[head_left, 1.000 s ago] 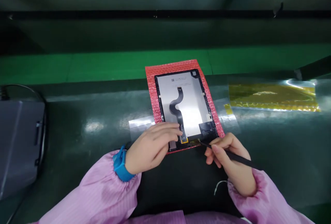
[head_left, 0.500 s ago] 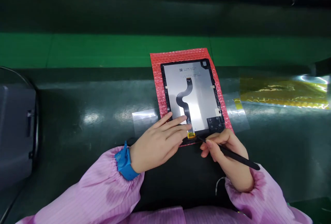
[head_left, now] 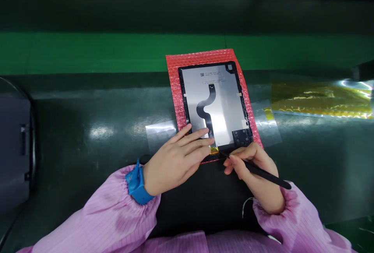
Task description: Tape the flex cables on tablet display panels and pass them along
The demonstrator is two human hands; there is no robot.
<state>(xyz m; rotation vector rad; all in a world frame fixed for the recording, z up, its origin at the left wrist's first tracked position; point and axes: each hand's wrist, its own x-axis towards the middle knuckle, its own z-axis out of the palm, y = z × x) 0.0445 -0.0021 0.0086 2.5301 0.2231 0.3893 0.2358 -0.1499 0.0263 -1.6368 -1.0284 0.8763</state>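
Note:
A tablet screen panel (head_left: 223, 101) lies on a red bubble-wrap sheet (head_left: 172, 74), its silver back facing up in a black frame. Down its middle runs a wavy black flex cable (head_left: 201, 108), ending at amber tape (head_left: 214, 150) near the bottom edge. My left hand (head_left: 178, 157) rests on the lower left of the panel, fingers stretched over the cable's lower part. In a pen grip, my right hand (head_left: 254, 163) holds a slim black pointed tool (head_left: 267, 175), tweezers or a spudger; which one I cannot tell. Its tip is by the bottom edge, just right of the tape.
Amber film (head_left: 318, 99) lies to the right on the dark green bench. Clear plastic film (head_left: 160, 128) shows beside the bubble wrap. A dark grey case-like object (head_left: 14, 148) stands at the left edge. A blue wrist strap (head_left: 138, 185) circles my left wrist.
The whole view has shifted slightly, so the panel appears a little higher and further left. Both hands keep nearly the same place on the panel, and the tool's tip stays near the tape.

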